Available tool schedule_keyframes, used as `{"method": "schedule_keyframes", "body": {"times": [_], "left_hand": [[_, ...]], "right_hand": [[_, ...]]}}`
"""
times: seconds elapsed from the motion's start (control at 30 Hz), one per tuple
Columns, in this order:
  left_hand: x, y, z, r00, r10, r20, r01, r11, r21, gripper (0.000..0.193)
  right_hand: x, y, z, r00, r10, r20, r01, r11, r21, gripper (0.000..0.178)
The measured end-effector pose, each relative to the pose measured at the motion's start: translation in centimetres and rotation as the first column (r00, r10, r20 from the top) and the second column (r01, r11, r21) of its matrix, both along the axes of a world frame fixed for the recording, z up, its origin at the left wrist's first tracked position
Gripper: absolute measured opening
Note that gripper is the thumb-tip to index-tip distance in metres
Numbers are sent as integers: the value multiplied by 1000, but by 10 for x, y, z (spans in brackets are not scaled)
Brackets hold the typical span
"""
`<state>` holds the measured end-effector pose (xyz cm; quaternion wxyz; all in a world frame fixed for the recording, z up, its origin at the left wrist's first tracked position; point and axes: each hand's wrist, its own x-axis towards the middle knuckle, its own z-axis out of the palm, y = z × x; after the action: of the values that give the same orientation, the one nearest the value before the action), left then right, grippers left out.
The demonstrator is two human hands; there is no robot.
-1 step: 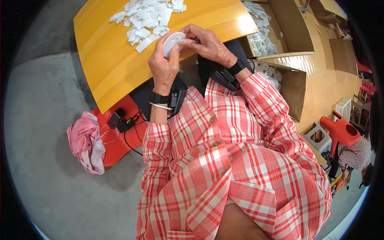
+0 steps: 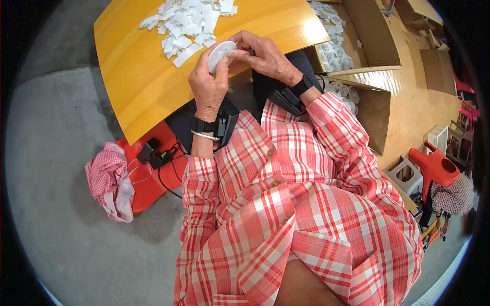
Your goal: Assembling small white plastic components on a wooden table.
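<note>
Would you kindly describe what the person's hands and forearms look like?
The left hand and right hand are ungloved. Each side wears a black wrist strap and boxy black device; the left adds a pale bangle. The sleeves are red-and-white plaid.

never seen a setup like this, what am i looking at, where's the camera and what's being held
There is no robot here: these are a person's own bare hands. The view looks down from a wide fisheye camera worn on the head, so straight edges bend. The left hand and right hand together hold a thin, round white disc near the edge of a yellow-brown wooden table. A heap of small, flat white pieces lies on that table. Each wrist wears a black strap with a boxy black device.
</note>
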<state>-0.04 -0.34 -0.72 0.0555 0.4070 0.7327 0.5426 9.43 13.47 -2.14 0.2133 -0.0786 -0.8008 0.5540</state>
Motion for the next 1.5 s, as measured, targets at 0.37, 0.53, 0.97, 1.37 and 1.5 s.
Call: {"method": "schedule_keyframes", "body": {"times": [0.37,0.53,0.97,1.37,1.5], "left_hand": [[5,-2,0,980,108,167,-121,990,72,20],[3,1,-11,978,189,88,-200,971,133,19],[-4,0,-22,960,277,-39,-268,951,152,21],[-6,-1,-18,960,268,-81,-259,960,101,19],[-8,-2,-16,961,267,-68,-261,962,78,19]], "right_hand": [[4,0,15,995,-16,101,19,999,-31,39],[8,-3,10,996,-85,19,86,993,-79,37],[1,-37,18,978,-206,25,153,796,585,15],[-6,-37,16,982,-190,-2,144,734,664,16],[-8,-38,15,979,-202,15,141,734,664,16]]}}
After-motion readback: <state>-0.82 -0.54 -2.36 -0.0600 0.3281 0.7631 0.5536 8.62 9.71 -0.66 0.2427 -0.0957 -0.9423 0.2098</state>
